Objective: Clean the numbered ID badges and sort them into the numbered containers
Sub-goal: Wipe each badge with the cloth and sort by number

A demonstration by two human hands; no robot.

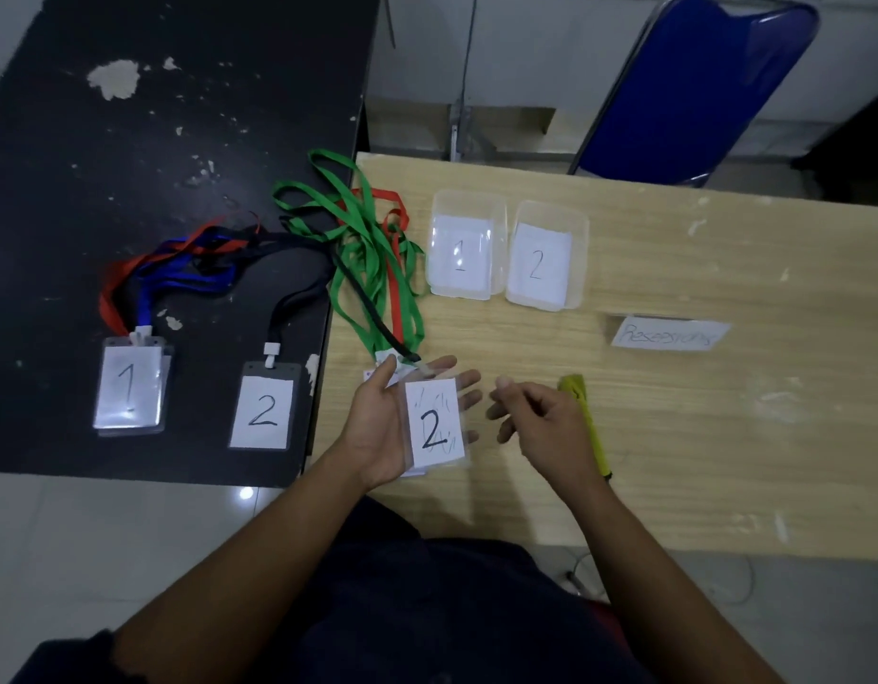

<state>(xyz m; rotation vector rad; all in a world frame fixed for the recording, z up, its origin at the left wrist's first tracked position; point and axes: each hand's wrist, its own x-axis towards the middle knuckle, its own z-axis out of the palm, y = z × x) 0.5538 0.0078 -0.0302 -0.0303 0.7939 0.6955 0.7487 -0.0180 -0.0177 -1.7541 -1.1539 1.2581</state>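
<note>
At nine o'clock of the hands, on the black tabletop [180, 140], lie a clear-sleeved paper badge marked 1 [128, 385] and a grey-framed badge marked 2 [262, 412]. The left hand [378, 427], grip wide and palm up, carries a scribbled clear-plastic badge marked 2 [434, 422] on flat fingers; it is judged light, stiff and slick, best pinched by its edges. At its three o'clock the right hand [540, 427], grip loose and empty, hangs beside a yellow cloth [582, 412]; the clear plastic container marked 2 [545, 254] stands at one o'clock.

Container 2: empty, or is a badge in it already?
Empty, it seems: container 2 shows only its paper label marked 2, with no badge or lanyard visible inside.
</note>
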